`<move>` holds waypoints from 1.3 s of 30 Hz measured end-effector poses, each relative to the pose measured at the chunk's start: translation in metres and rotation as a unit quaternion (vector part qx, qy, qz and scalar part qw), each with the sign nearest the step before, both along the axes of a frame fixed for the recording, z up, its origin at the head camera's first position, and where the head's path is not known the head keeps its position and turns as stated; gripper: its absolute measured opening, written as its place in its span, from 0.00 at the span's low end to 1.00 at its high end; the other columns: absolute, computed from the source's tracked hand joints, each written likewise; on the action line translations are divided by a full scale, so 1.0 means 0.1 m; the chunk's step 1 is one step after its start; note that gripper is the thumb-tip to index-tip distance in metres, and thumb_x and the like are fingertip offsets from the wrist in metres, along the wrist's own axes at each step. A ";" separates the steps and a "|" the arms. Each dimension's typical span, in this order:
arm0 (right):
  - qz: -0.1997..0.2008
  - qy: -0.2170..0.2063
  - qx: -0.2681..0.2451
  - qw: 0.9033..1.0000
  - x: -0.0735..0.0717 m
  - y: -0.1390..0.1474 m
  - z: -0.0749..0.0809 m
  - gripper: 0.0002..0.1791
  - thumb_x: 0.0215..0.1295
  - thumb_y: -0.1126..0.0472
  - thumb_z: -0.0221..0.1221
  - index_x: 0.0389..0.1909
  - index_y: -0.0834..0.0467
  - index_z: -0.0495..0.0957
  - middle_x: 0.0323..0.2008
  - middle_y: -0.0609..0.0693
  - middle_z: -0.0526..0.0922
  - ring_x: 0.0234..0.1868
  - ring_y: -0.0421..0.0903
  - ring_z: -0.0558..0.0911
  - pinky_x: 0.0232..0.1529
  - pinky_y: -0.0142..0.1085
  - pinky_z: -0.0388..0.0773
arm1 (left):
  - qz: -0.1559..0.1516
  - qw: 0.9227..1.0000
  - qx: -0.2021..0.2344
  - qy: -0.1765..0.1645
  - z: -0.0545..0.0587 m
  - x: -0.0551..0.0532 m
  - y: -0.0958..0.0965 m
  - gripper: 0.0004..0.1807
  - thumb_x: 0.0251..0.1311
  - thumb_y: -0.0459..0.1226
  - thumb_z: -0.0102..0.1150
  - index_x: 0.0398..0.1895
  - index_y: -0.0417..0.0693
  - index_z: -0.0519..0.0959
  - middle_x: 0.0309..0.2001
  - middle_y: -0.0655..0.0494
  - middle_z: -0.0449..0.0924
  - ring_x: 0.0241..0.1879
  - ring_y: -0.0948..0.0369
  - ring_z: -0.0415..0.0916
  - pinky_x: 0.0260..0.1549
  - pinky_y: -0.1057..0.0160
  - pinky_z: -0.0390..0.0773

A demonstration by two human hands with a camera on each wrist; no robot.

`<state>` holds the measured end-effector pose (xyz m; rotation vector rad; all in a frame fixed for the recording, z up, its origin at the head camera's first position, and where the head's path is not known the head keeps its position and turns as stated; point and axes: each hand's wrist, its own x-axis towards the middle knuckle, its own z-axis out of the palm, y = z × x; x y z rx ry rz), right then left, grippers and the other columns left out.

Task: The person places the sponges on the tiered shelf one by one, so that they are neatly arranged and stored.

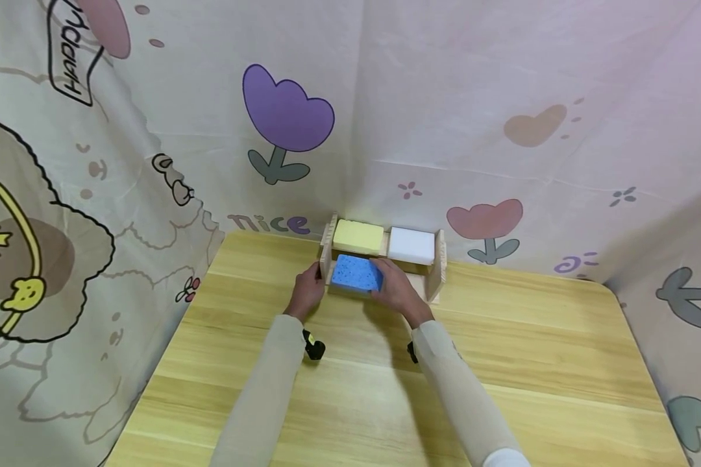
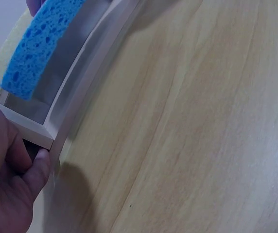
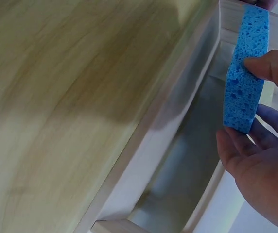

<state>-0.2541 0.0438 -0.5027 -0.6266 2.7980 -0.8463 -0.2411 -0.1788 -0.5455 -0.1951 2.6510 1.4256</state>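
Observation:
My right hand (image 1: 396, 288) holds a blue sponge (image 1: 355, 272), thumb on one face and fingers beneath its end. The sponge is over the left part of the front tier of a small two-tier wooden rack (image 1: 438, 269). In the right wrist view, the porous blue sponge (image 3: 246, 92) slants above the rack's open trough. With my left hand (image 1: 308, 290) I grip the rack's left end; in the left wrist view the left hand's fingers (image 2: 34, 174) curl round its wooden corner (image 2: 32, 131). The upper tier carries a yellow sponge (image 1: 358, 237) and a white block (image 1: 411, 245).
The rack stands at the back edge of a wooden table (image 1: 350, 402). Directly behind it hangs a printed cloth (image 1: 397, 117), and more cloth hangs at both sides. Each wrist wears a small black device (image 1: 313, 347).

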 end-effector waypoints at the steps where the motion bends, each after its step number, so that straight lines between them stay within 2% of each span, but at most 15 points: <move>1: 0.001 -0.001 0.000 1.000 -0.01 0.00 -0.01 0.41 0.52 0.63 0.67 0.68 0.61 0.62 0.66 0.58 0.66 0.66 0.56 0.67 0.64 0.47 0.67 | 0.000 1.000 0.003 -0.001 0.00 0.00 0.00 0.24 0.70 0.35 0.41 0.69 0.45 0.62 0.62 0.41 0.72 0.60 0.46 0.71 0.56 0.48 0.74; 6: 0.004 -0.003 -0.006 1.000 -0.05 -0.03 -0.04 0.41 0.51 0.64 0.67 0.68 0.62 0.62 0.66 0.58 0.67 0.66 0.56 0.68 0.64 0.47 0.68 | 0.000 1.000 0.014 -0.006 0.00 0.00 0.01 0.25 0.70 0.35 0.41 0.70 0.46 0.62 0.63 0.42 0.71 0.61 0.45 0.70 0.56 0.47 0.73; 9: 0.008 -0.009 -0.014 1.000 -0.07 -0.05 -0.06 0.40 0.52 0.65 0.67 0.68 0.62 0.62 0.66 0.58 0.67 0.65 0.56 0.68 0.63 0.47 0.69 | -0.001 1.000 0.004 -0.003 0.01 0.01 0.01 0.25 0.70 0.34 0.40 0.70 0.45 0.61 0.63 0.41 0.71 0.61 0.45 0.70 0.56 0.47 0.73; 17: -0.009 -0.049 -0.049 0.998 -0.05 -0.09 -0.14 0.40 0.53 0.67 0.66 0.68 0.61 0.62 0.67 0.58 0.65 0.66 0.57 0.67 0.63 0.49 0.69 | -0.009 1.000 -0.001 -0.004 0.05 0.02 0.00 0.25 0.70 0.32 0.40 0.69 0.43 0.61 0.63 0.40 0.70 0.62 0.45 0.69 0.58 0.47 0.71; 33: -0.003 -0.052 -0.066 0.996 -0.12 -0.10 -0.25 0.39 0.53 0.67 0.66 0.67 0.60 0.63 0.66 0.58 0.66 0.65 0.57 0.68 0.60 0.48 0.72 | 0.003 1.000 -0.015 0.000 0.00 0.00 -0.02 0.24 0.69 0.34 0.43 0.68 0.45 0.64 0.62 0.42 0.72 0.61 0.46 0.70 0.57 0.48 0.72; 39: -0.003 -0.050 -0.063 0.997 -0.13 -0.11 -0.30 0.39 0.52 0.67 0.67 0.67 0.60 0.63 0.66 0.58 0.67 0.64 0.56 0.69 0.60 0.48 0.72 | -0.004 1.000 -0.018 -0.002 0.00 0.01 -0.02 0.26 0.68 0.33 0.43 0.69 0.45 0.62 0.63 0.42 0.71 0.62 0.45 0.69 0.59 0.48 0.71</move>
